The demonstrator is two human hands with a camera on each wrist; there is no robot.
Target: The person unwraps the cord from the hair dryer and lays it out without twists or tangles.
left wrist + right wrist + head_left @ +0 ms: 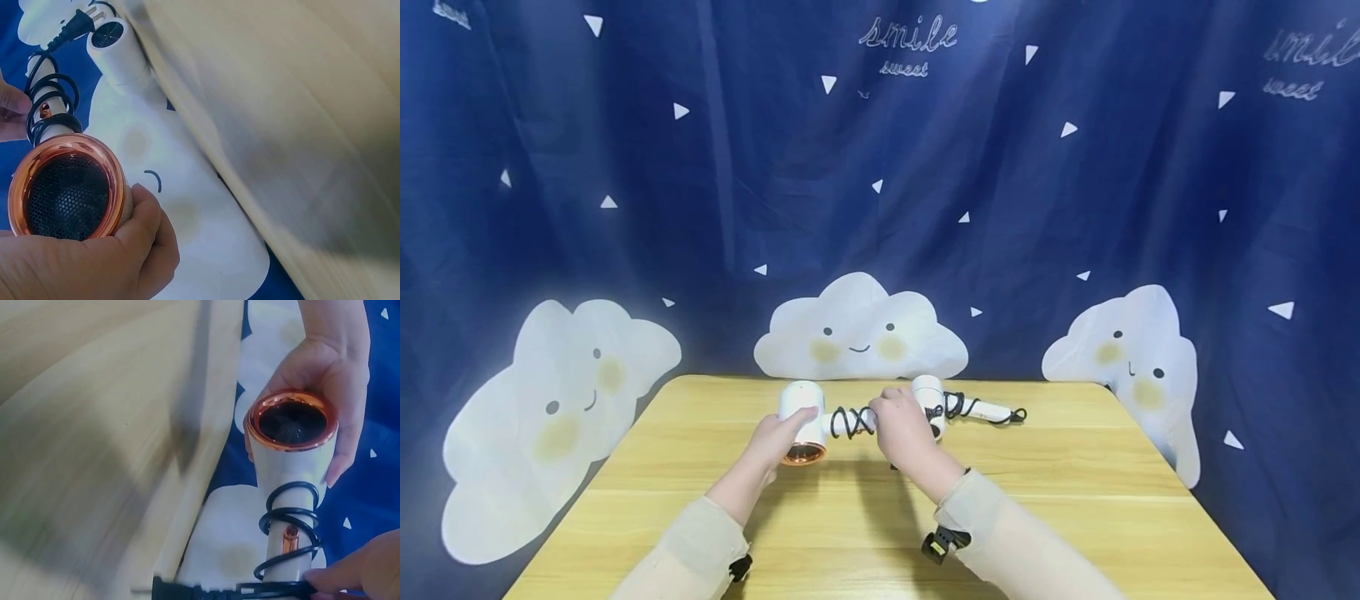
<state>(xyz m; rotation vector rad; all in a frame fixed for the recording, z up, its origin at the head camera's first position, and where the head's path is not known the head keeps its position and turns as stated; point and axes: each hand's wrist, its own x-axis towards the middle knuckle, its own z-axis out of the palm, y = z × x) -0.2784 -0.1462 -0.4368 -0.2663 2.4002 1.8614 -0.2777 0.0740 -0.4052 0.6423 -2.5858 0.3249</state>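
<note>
A white hair dryer (803,402) with a copper-coloured rim is held above the table, its black cord coiled round the handle. My left hand (775,440) grips its barrel, the thumb on the near side; the left wrist view shows the dark mesh (67,197) inside the rim. My right hand (910,433) pinches the handle's far end and the cord there; in the right wrist view its fingers (325,578) lie on the cord beside the black plug (181,591). Behind the right hand lies a second white hair dryer (928,385), a black cord round its handle (988,411).
The wooden table (1045,500) spreads under both hands, its back edge just behind the second dryer. Beyond it hangs a dark blue curtain (805,183) with white clouds (859,333) and small triangles.
</note>
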